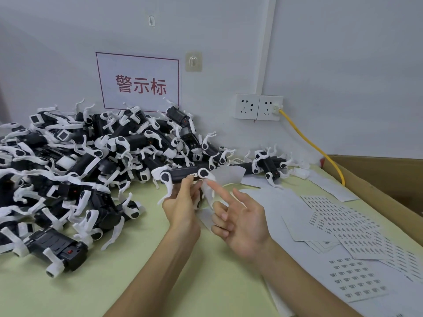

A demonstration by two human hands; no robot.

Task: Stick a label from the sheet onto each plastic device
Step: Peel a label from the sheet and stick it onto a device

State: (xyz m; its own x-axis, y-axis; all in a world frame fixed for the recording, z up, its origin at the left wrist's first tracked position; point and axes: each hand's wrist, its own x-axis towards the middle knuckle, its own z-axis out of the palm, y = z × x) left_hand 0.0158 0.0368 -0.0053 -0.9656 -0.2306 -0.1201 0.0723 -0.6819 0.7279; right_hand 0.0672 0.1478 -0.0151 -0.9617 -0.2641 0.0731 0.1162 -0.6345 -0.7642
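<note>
Plastic device (183, 175) held above the table (160, 282).
Left hand (183, 207) gripped its black body; right hand (240, 223) was spread, index finger beside its right end. Heaped devices (80, 168) crowded the left; label sheets (348, 227) lay right, near a cardboard box (377, 179).

Your one head-worn camera looks forward and down, close over the tabletop (160, 282), toward the wall (343, 65) behind.

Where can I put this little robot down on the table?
The bare green table near you, between the pile of devices on the left and the label sheets on the right. Both those sides are crowded.
</note>
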